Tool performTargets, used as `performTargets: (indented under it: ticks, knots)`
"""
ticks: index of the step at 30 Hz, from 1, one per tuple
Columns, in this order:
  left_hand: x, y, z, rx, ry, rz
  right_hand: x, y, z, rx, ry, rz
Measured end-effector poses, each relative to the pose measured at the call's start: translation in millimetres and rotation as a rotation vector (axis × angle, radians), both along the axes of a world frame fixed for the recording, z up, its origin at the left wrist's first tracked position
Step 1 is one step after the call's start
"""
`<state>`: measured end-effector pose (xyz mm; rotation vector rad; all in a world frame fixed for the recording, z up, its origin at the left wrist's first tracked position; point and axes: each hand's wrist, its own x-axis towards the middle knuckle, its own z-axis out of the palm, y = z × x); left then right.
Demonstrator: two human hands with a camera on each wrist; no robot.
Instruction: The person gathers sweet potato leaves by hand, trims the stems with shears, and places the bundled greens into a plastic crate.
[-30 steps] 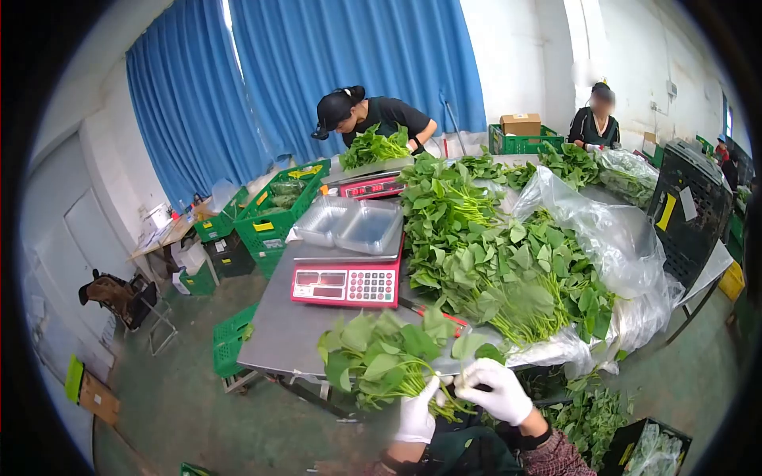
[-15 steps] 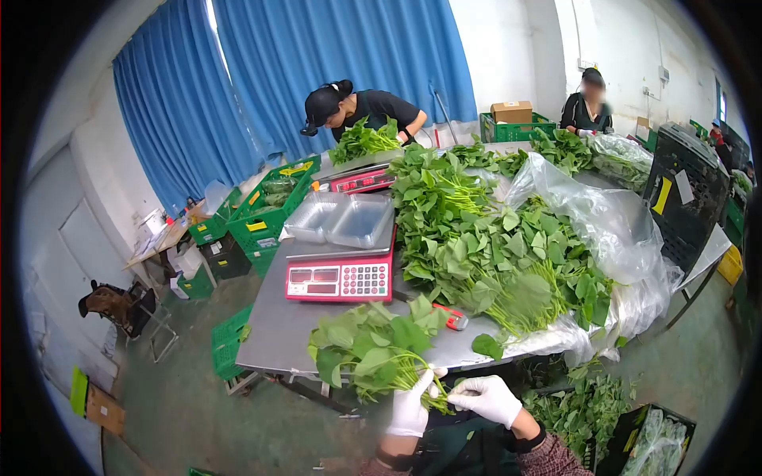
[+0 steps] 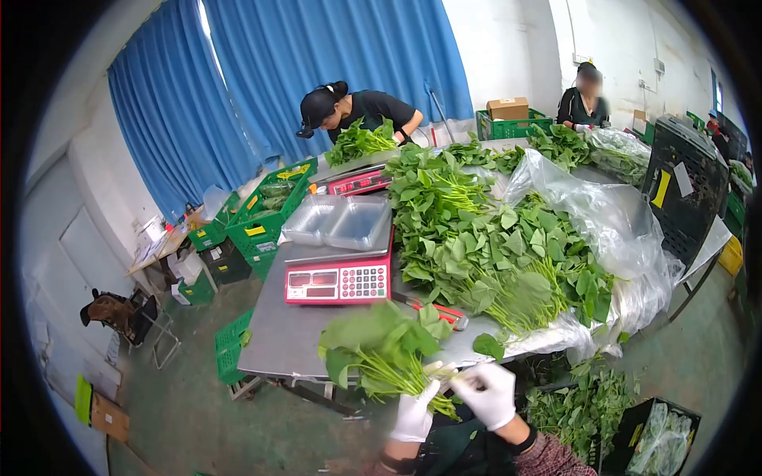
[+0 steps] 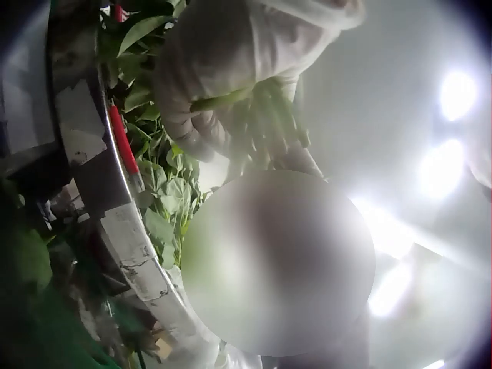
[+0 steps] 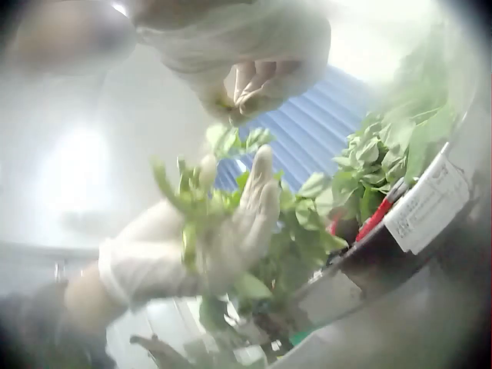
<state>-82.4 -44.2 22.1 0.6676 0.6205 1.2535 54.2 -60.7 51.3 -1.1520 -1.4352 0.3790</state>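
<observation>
In the head view my gloved left hand (image 3: 417,412) grips a bunch of leafy greens (image 3: 373,349) by the stems, in front of the table's near edge. The leaves spread up and left, and cut stem ends poke out below the fist. The left wrist view shows the white glove (image 4: 231,61) curled round pale stems (image 4: 273,119). My gloved right hand (image 3: 488,394) is close beside the stems, thumb and fingers bent together. In the right wrist view a small bit of green stem (image 5: 223,102) shows at its pinched fingertips, just above the bunch.
A large heap of greens (image 3: 492,262) covers the table's right part, beside crumpled clear plastic (image 3: 627,246). A red scale (image 3: 337,283) bears clear trays (image 3: 357,222). A red-handled tool (image 3: 444,313) lies near the edge. Two people (image 3: 365,111) work at the far side.
The right hand's leafy stem, held apart a second ago, has come to the bunch. The right hand dipped to the stem ends, then rose slightly. The bunch has tilted a little.
</observation>
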Motion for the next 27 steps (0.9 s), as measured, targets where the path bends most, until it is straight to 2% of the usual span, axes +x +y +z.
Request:
performTargets:
  ticks: [3,6,10,12,13,14,16,18,19,20,22,23,25,26,27]
  knots:
    - [-12,-2,-4,0.033,-0.024,-0.035,-15,-6,-16,-0.060,-0.084,0.089]
    - [-15,-2,-8,0.012,-0.059,-0.019,-16,-9,-23,-0.139,0.026,0.195]
    - [-12,4,-2,0.062,-0.048,0.048,-16,-22,-22,0.323,0.041,-0.009]
    - [-10,6,-7,0.010,-0.347,-0.099,-16,-20,-21,0.497,-0.082,-0.119]
    - [3,0,2,-0.038,-0.416,-0.121,-14,-15,-21,0.523,-0.203,-0.061]
    - [16,-9,6,-0.229,-0.280,-0.111,-19,-9,-16,0.567,-0.260,-0.035]
    - [17,-18,13,-0.286,-0.420,-0.179,-22,-1,-15,0.613,-0.121,-0.010]
    - [6,-14,-5,-0.079,-0.527,-0.375,-22,-2,-24,0.531,-0.165,0.179]
    - [10,-8,14,-0.452,-0.417,-0.131,-18,-2,-15,0.525,-0.278,0.280]
    - [14,-2,33,-0.808,-0.282,0.124,-12,-8,-3,0.540,-0.352,0.212]
    - [-4,-6,16,-0.016,-0.183,0.043,14,1,10,0.428,-0.361,0.224]
    - [-10,1,12,-0.040,-0.178,0.141,30,9,8,0.464,-0.382,-0.038]
    - [-19,13,6,-0.053,-0.042,0.311,71,23,26,0.300,-0.469,-0.230]
    - [-22,17,4,-0.091,-0.017,0.373,89,34,14,0.253,-0.511,-0.359]
    - [-23,18,5,-0.143,-0.061,0.362,105,42,5,0.170,-0.573,-0.384]
